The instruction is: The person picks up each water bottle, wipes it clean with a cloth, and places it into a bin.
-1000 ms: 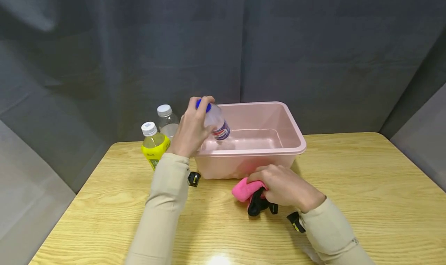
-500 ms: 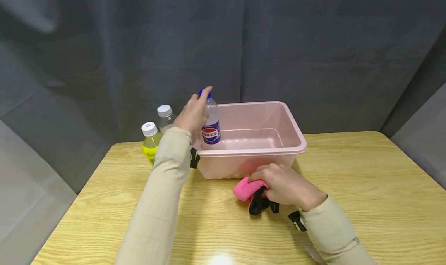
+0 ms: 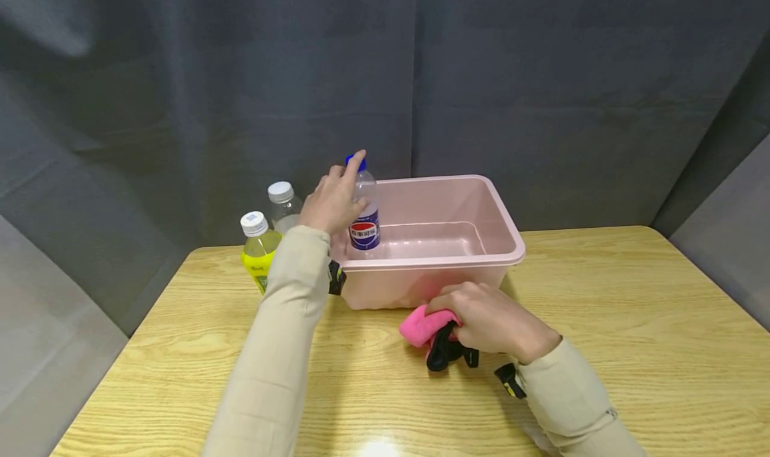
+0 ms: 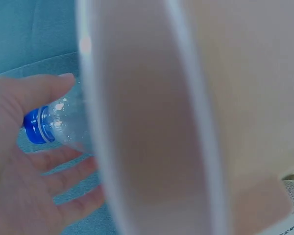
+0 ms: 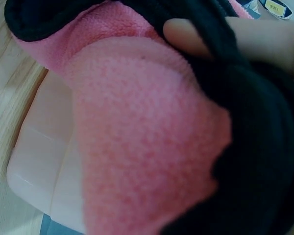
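Note:
A clear plastic bottle (image 3: pixel 364 233) with a blue cap and a purple label stands upright inside the left end of the pink bin (image 3: pixel 421 286). Around its top, my left hand (image 3: pixel 329 203) has its fingers spread. In the left wrist view, thumb and fingers are apart on either side of the bottle (image 4: pixel 71 122), past the blurred bin rim. My right hand (image 3: pixel 490 320) grips a bunched pink fleece piece with black trim (image 3: pixel 416 328) in front of the bin. The right wrist view shows the thumb (image 5: pixel 186 38) tucked under a black edge of the fleece.
Left of the bin stand a bottle with a yellow label (image 3: pixel 259 260) and a clear bottle with a white cap (image 3: pixel 283 203), both partly behind the left arm. The wooden table (image 3: pixel 601 310) meets a dark grey curtain (image 3: pixel 541 96) at the back.
The bottle was tilted in my left hand a second ago; it now stands upright in the bin's left end, and the fingers have loosened. My right hand has stayed on the fleece.

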`<state>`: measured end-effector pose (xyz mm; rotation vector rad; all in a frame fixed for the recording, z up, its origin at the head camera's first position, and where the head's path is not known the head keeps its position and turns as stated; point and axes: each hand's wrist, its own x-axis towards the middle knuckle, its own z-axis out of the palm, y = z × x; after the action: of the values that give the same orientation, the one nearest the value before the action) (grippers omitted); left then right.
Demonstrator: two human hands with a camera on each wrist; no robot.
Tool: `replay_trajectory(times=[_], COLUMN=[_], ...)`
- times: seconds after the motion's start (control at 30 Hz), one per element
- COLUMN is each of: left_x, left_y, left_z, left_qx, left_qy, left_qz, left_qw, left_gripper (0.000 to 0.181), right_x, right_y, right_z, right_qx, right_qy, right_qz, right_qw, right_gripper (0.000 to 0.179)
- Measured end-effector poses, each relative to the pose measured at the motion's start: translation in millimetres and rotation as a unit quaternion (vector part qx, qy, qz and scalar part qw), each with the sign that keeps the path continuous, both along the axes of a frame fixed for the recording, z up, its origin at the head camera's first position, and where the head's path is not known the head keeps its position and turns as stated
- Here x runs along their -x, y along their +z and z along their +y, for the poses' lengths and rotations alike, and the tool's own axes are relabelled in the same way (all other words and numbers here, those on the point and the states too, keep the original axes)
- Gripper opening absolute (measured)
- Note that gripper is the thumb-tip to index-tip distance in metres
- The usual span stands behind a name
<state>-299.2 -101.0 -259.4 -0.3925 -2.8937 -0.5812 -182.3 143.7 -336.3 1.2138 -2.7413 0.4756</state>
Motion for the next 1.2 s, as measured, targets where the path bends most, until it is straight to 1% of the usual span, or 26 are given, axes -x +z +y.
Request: replay_trajectory(times=[0.17, 0.27, 0.33, 0.37, 0.43, 0.5, 0.53, 0.6, 0.67, 0.73, 0.77, 0.83, 0.87, 0.93, 1.1, 1.13, 1.2], left_x=[-4.1, -10.1, -18.1, -22.9, -35.9, -51.4, -59.7, -76.8, -92.8, -106.5, -112.1, -120.6, -123.4, -126.5, -126.1, -125.8, -124.2], left_y=[0.6, 0.1, -0.4, -0.9, -2.5, -6.0, -8.7, -15.6, -24.6, -33.4, -37.9, -46.1, -49.5, -54.9, -61.2, -61.7, -62.3], left_z=[-1.2, -2.0, -3.3, -4.5, -7.8, -12.2, -14.8, -19.9, -24.3, -28.4, -30.4, -34.3, -36.2, -38.8, -35.0, -33.1, -30.9], left_qx=[-0.002, -0.002, -0.003, -0.006, -0.015, -0.025, -0.028, -0.027, -0.025, -0.024, -0.026, -0.030, -0.030, -0.029, -0.029, -0.028, -0.031], left_qy=[0.009, 0.015, 0.018, 0.018, 0.015, 0.002, -0.009, -0.036, -0.066, -0.088, -0.095, -0.101, -0.101, -0.098, -0.099, -0.100, -0.104], left_qz=[0.004, 0.021, 0.046, 0.065, 0.108, 0.162, 0.193, 0.251, 0.301, 0.334, 0.343, 0.351, 0.352, 0.347, 0.329, 0.327, 0.330], left_qw=[0.9999, 0.9997, 0.9988, 0.9977, 0.9939, 0.9864, 0.9808, 0.9669, 0.9511, 0.9382, 0.9341, 0.9304, 0.9302, 0.9323, 0.9388, 0.9394, 0.9377], left_gripper=[0.079, 0.077, 0.075, 0.074, 0.071, 0.066, 0.063, 0.055, 0.048, 0.042, 0.041, 0.041, 0.041, 0.042, 0.040, 0.039, 0.038], right_x=[0.3, -0.2, -0.5, -0.6, -0.9, -1.0, -0.9, -0.7, -0.4, -0.1, 0.2, 0.6, 0.8, 1.0, 0.9, 0.9, 0.9], right_y=[0.2, 0.1, 0.2, 0.4, 0.7, 1.2, 1.5, 2.1, 2.6, 3.1, 3.3, 3.5, 3.6, 3.6, 2.6, 2.5, 2.9], right_z=[-1, -1, -1, -1, -1, 0, 0, 0, 0, 0, -1, -2, -3, -4, -3, -2, 0], right_qx=[-0.003, -0.003, -0.002, -0.002, -0.002, -0.001, -0.001, 0.001, 0.002, 0.003, 0.004, 0.002, 0.002, -0.001, -0.007, -0.008, -0.008], right_qy=[0.000, -0.001, -0.002, -0.002, -0.005, -0.007, -0.008, -0.008, -0.008, -0.007, -0.006, -0.004, -0.004, -0.002, -0.004, -0.004, -0.005], right_qz=[0.002, 0.002, 0.002, 0.002, 0.000, -0.001, -0.001, -0.001, -0.001, -0.001, -0.001, 0.001, 0.002, 0.002, -0.007, -0.008, -0.012], right_qw=[1.0000, 1.0000, 1.0000, 1.0000, 1.0000, 1.0000, 1.0000, 1.0000, 1.0000, 1.0000, 1.0000, 1.0000, 1.0000, 1.0000, 0.9999, 0.9999, 0.9999], right_gripper=[0.041, 0.041, 0.040, 0.041, 0.041, 0.042, 0.042, 0.042, 0.042, 0.042, 0.042, 0.042, 0.042, 0.042, 0.043, 0.042, 0.042])
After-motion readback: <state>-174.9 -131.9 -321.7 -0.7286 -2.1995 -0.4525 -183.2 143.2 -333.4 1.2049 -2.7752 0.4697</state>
